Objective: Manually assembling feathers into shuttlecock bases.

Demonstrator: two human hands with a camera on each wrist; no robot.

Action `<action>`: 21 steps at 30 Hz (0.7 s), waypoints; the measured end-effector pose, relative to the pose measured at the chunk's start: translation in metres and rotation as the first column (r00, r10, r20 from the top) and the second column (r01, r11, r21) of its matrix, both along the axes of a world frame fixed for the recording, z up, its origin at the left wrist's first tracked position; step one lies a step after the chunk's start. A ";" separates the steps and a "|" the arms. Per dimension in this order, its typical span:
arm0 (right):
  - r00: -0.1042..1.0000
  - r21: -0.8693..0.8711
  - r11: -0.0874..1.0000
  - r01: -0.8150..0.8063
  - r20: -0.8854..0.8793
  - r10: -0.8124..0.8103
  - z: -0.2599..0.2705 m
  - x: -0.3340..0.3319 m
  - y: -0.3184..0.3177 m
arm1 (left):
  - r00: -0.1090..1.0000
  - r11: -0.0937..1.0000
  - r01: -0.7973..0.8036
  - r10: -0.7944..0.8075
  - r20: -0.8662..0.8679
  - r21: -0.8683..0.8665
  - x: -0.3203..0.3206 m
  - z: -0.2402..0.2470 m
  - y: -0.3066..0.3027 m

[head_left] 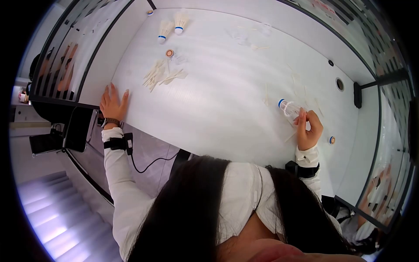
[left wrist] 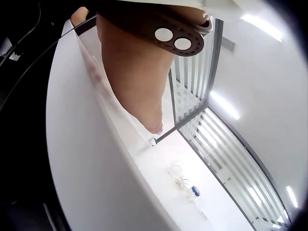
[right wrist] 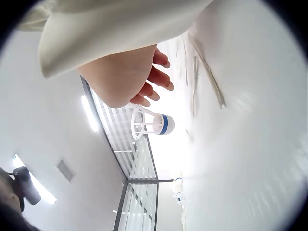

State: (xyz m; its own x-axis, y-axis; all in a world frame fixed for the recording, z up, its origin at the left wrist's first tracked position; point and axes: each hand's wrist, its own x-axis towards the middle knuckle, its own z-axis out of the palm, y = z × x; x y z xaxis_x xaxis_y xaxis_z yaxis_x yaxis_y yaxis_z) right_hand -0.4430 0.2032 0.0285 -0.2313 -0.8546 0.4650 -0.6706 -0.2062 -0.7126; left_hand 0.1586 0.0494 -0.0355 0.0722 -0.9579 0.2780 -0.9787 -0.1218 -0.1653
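My right hand (head_left: 309, 129) pinches a shuttlecock frame (head_left: 286, 106) between thumb and fingers by its skirt end, over the right part of the white table. The frame has a white cork tip with a blue band and bare plastic ribs; in the right wrist view the same shuttlecock frame (right wrist: 153, 124) lies tilted, tip pointing away from the fingertips. Thin pale feather pieces (right wrist: 207, 72) lie on the table beneath. At the table's left edge, my left hand (head_left: 114, 104) rests with its fingers spread, holding nothing. The left wrist view shows mostly the side of that hand (left wrist: 134, 77).
Two feathered shuttlecocks (head_left: 179, 25) stand at the back left. In front of them are a round cork base (head_left: 170, 53) and a pile of loose feathers (head_left: 155, 76). Another cork base (head_left: 332, 140) sits right of my right hand. Low white partitions (head_left: 102, 56) border the table (head_left: 214, 100).
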 end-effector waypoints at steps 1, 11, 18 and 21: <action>1.000 0.002 1.000 0.000 -0.006 0.000 0.000 -0.001 0.000 | 1.000 1.000 -0.006 0.006 -0.017 0.001 0.005 -0.005 -0.001; 0.999 0.008 1.000 -0.026 0.029 0.026 0.000 0.000 0.000 | 0.955 0.999 0.033 -0.034 -0.296 -0.006 0.017 -0.023 -0.014; 0.999 0.029 0.999 -0.027 0.029 0.026 0.002 0.002 0.000 | 0.929 0.983 0.171 -0.140 -0.342 0.064 -0.028 -0.004 0.003; 0.999 0.030 0.999 -0.035 0.009 0.035 0.003 0.002 0.000 | 0.753 0.938 0.343 -0.311 -0.580 -0.056 -0.048 0.007 0.000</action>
